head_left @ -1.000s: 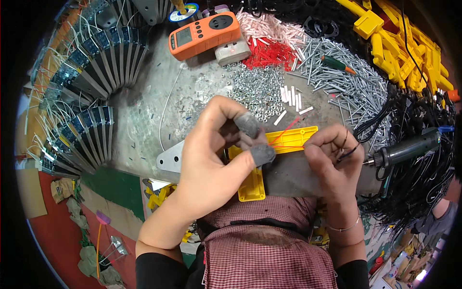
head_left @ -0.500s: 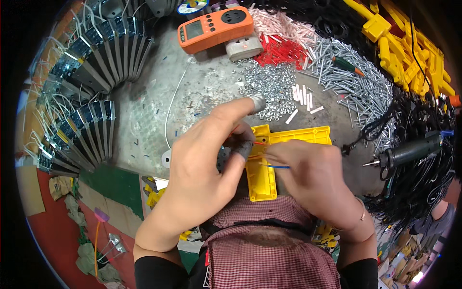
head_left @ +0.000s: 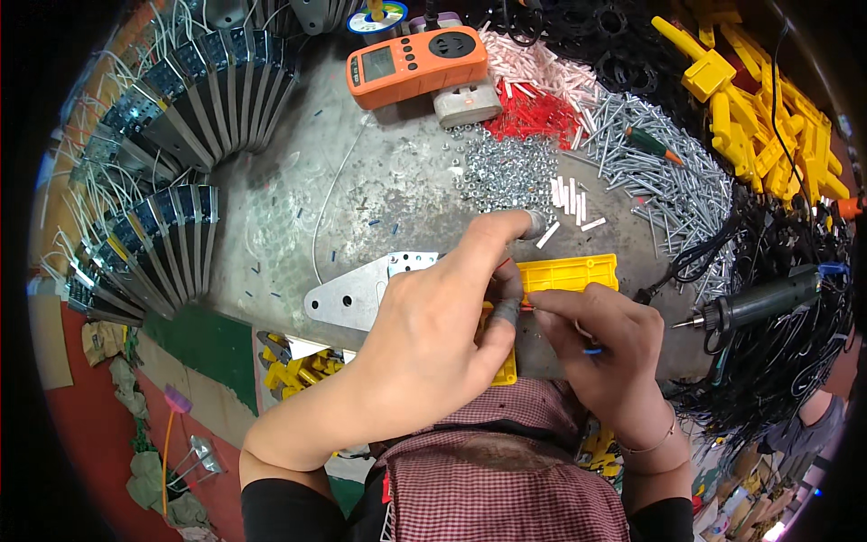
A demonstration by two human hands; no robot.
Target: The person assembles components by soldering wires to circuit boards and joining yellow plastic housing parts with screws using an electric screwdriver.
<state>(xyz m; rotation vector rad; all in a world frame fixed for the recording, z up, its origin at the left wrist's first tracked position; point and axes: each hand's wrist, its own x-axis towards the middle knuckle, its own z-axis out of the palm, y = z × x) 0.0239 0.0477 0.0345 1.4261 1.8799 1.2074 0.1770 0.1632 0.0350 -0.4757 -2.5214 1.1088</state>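
Note:
Over the near part of the worktop, my left hand (head_left: 442, 312) is closed, thumb and fingers pinched together, with tape-like wraps on some fingertips. A short red wire (head_left: 527, 308) runs from that pinch to the fingertips of my right hand (head_left: 610, 348), closed on its other end. A blue wire end (head_left: 591, 350) shows under my right fingers. Behind and below the hands lies a yellow plastic housing (head_left: 573, 271), partly covered by my left fingers. Left of my left hand rests a tapered grey metal plate (head_left: 348, 300) with holes, its right end hidden.
Farther off are an orange power meter (head_left: 420, 65), loose nuts (head_left: 510, 167), red sleeves (head_left: 533, 117) and long screws (head_left: 668, 167). At right lie a dark electric screwdriver (head_left: 768, 298) and black cables (head_left: 768, 370). Stacked metal plates with white wires (head_left: 172, 235) line the left.
My left hand has shifted right, uncovering the grey metal plate. My right hand has turned and settled, fingertips now on the red wire. The blue wire shows less.

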